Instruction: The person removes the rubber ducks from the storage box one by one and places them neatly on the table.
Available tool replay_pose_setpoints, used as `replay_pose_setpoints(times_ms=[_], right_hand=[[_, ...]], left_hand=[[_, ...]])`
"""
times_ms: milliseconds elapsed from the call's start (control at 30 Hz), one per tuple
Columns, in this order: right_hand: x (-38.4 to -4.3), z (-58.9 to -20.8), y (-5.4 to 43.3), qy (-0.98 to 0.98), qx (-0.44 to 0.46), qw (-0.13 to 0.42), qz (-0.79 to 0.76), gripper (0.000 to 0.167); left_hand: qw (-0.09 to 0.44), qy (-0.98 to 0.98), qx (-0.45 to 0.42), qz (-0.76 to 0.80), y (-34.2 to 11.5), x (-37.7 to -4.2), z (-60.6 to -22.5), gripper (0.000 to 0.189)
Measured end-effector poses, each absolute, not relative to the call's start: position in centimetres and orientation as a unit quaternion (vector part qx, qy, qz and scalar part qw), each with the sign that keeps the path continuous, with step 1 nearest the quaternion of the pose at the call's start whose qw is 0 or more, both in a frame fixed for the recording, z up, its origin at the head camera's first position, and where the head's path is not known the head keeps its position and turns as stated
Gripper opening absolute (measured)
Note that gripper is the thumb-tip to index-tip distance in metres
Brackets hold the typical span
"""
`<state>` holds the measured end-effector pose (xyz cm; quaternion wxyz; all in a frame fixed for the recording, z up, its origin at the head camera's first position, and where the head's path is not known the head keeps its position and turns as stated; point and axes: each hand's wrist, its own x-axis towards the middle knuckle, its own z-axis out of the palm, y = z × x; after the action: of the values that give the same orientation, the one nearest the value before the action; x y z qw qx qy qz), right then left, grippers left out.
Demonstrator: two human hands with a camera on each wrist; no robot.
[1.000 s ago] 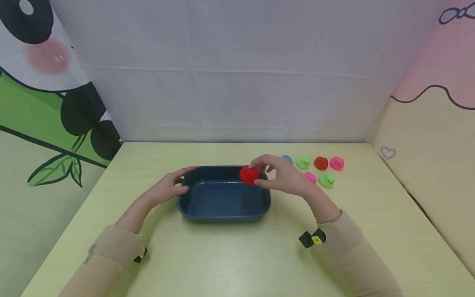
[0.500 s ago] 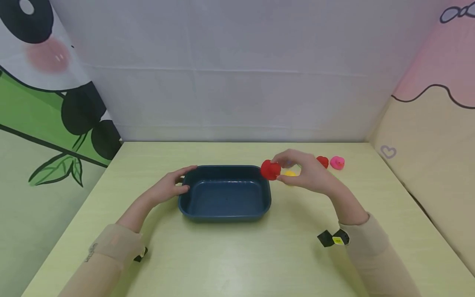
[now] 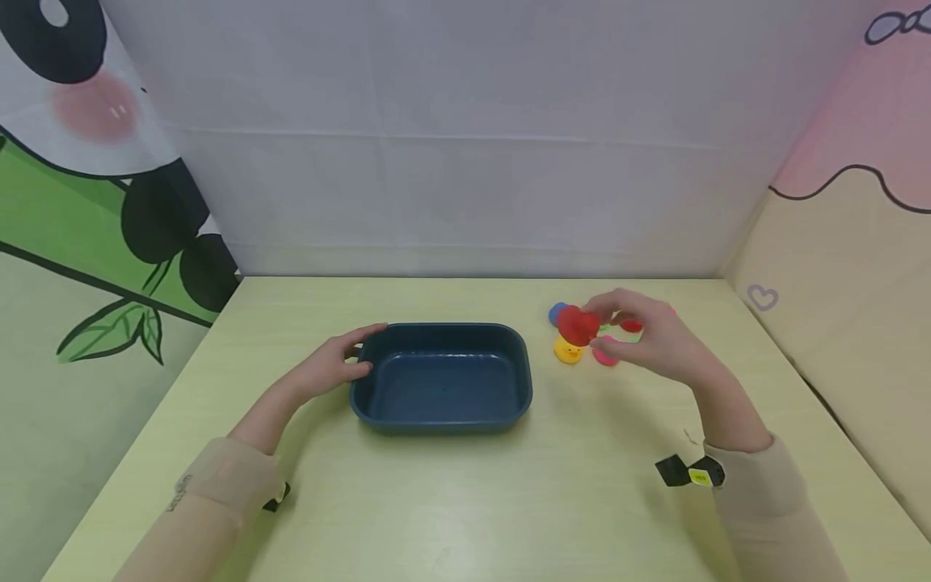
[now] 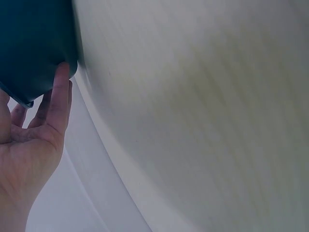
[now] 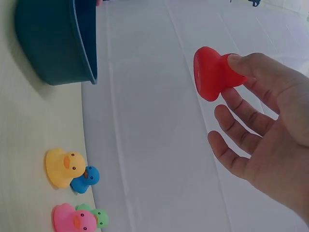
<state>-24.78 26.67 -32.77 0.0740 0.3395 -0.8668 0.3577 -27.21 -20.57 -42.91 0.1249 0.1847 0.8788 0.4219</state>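
My right hand [image 3: 658,335] pinches a red rubber duck [image 5: 208,75] between thumb and index finger, the other fingers loosely bent below. The duck is held up above the tabletop, to the right of a dark blue rectangular dish [image 3: 442,425]. At the dish's left end my left hand [image 3: 330,368] grips the rim. A finger of that hand lies along the outer wall in the left wrist view. Beneath and behind the held duck stand a yellow duck [image 3: 567,351], a blue duck [image 3: 557,313] and a pink duck [image 5: 72,220].
A green duck [image 5: 100,217] shows behind the pink one in the right wrist view. Another red duck [image 3: 631,326] is partly hidden by my right hand. The pale wooden table [image 3: 436,501] ends at a white cloth backdrop [image 3: 465,202], with printed panels on both sides.
My right hand has moved right with the red duck, from over the dish's right end to above the other ducks. The left hand and the dish have stayed put.
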Motion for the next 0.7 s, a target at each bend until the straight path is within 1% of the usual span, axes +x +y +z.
replay_pose_setpoints(times_ms=[267, 533, 700], right_hand=[[-24.7, -33.6, 29.2, -0.885, 0.297, 0.094, 0.347, 0.037], [-24.7, -34.5, 31.6, -0.898, 0.236, 0.116, 0.351, 0.041], [-24.2, -34.3, 32.5, -0.896, 0.218, 0.131, 0.364, 0.039]], left_hand=[[0.126, 0.878, 0.189, 0.423, -20.6, -27.3, -43.0, 0.064], [0.124, 0.879, 0.188, 0.421, -20.6, -27.2, -42.8, 0.065], [0.123, 0.879, 0.192, 0.419, -20.6, -27.3, -43.0, 0.064]])
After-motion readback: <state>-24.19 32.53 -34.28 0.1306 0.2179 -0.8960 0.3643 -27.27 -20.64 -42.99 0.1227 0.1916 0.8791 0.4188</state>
